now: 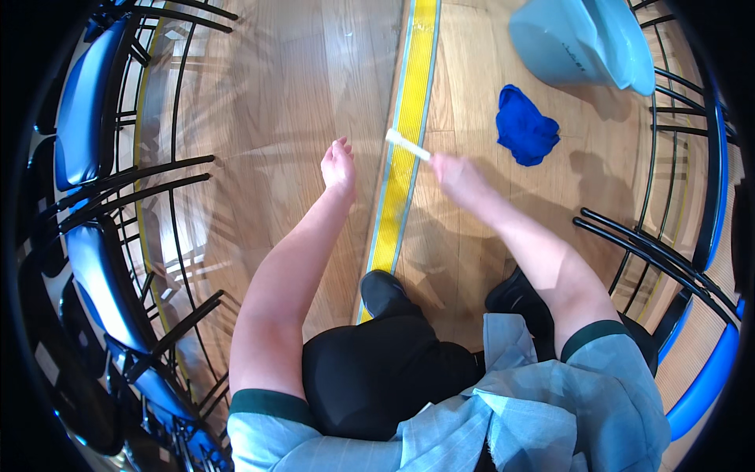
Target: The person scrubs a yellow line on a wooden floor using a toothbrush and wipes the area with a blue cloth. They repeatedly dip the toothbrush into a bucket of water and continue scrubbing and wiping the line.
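My right hand [463,180], slightly blurred, grips the handle of a small white brush [410,144]. The brush's head points up and left, over the yellow ribbed floor strip [392,218]; whether it touches the strip I cannot tell. My left hand [340,168] hovers left of the strip with loosely curled fingers, and nothing shows in it. To the right of the brush, a crumpled dark blue cloth [526,127] lies on the wooden floor [307,88].
A light blue plastic bucket [560,47] bearing writing stands at the upper right. Chairs with blue seats [88,112] and black metal legs [177,165] line the left; more blue-edged chairs [711,389] stand along the right. My dark shoe [383,292] rests on the strip.
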The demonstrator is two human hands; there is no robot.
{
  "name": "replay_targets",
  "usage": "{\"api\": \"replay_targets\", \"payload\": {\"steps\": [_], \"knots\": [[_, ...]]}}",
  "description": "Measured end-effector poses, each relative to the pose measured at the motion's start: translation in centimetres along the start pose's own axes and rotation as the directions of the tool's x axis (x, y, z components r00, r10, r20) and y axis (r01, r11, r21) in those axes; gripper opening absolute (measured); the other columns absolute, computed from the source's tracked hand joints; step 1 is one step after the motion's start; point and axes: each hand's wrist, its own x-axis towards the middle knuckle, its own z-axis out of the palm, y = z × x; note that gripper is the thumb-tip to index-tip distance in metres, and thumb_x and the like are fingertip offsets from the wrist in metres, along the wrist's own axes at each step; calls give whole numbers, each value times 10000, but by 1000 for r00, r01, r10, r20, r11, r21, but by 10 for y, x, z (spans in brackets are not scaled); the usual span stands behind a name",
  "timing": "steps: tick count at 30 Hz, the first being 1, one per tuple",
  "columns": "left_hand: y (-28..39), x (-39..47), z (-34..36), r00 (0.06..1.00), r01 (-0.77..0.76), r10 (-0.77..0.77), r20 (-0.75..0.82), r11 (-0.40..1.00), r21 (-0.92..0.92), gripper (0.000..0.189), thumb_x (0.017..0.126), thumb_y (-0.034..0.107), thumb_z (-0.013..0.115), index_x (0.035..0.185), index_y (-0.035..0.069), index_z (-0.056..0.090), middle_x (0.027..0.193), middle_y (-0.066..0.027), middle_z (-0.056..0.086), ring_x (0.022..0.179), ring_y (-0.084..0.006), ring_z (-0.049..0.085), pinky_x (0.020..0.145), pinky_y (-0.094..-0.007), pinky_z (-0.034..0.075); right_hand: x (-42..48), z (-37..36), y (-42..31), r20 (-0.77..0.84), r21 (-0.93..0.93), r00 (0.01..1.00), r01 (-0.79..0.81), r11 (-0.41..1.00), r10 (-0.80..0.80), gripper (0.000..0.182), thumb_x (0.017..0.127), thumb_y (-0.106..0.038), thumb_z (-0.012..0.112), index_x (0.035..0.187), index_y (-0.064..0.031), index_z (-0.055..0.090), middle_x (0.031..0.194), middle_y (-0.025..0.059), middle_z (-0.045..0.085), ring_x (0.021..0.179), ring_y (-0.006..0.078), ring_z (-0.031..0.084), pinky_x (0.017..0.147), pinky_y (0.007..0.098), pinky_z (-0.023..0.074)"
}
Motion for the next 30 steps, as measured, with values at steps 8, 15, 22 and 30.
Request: {"api": "replay_targets", "payload": {"steps": [8,15,22,30], "knots": [[-1,-13,-7,1000,30,-30,-7,999,-22,453,1000,365,353,1308,83,529,1253,-102,588,1067,-188,555,983,-341,373,2,-14,6,-26,-38,996,-87,995,86,250,1016,-196,402,850,-67,538,609,60,515,495,163,514,423,308,459],[19,-27,3,999,35,-33,37,998,-50,564,983,491,351,1327,71,502,1289,-105,561,1127,-177,522,929,-329,383,-17,5,-23,94,115,994,-74,991,64,279,1022,-223,394,873,-38,540,627,38,475,474,94,417,394,222,390],[37,-76,31,989,50,-46,143,998,-23,674,916,559,520,1250,-26,501,1167,-120,556,1107,-191,499,1006,-376,380,40,-26,-28,-83,-4,993,-82,997,81,262,1003,-208,431,879,-27,574,687,74,551,537,137,509,449,259,446],[43,-80,39,986,108,-78,147,972,-209,318,1020,319,395,799,103,469,689,-4,502,646,-136,541,609,-287,447,-13,-81,-10,-129,122,987,-79,989,95,468,837,-391,652,1202,-104,599,1190,167,590,1081,307,561,941,435,436]]}}
